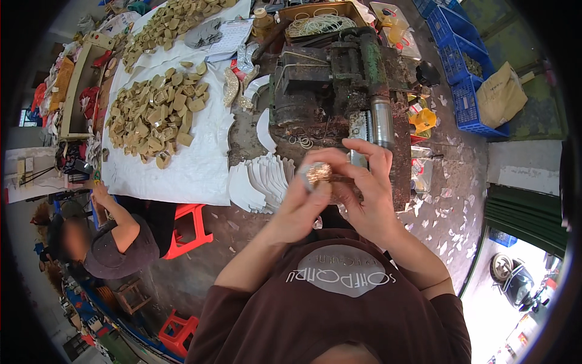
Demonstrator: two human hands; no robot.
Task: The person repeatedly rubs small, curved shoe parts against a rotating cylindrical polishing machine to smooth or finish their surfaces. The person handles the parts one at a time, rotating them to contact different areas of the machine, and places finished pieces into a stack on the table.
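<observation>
Before my chest, both hands are closed around a small, glittery copper-and-silver piece (317,175) whose exact kind I cannot make out. My left hand (296,207) pinches it with the thumb in front. The bent fingers of my right hand (371,185) meet it from the other side, partly hiding it. White curved cut sheets (257,182) lie overlapping in a row to the left of my hands. Just beyond the hands stands a worn, greasy machine (303,85) with a bright metal cylinder (382,121) on its right.
A heap of tan, flat blocks (157,112) lies on a white sheet (200,182) at left. More glittery curved pieces (231,88) lie beside the machine. Blue crates (458,54) stand at right. A co-worker (124,242) sits at left near a red stool (193,230).
</observation>
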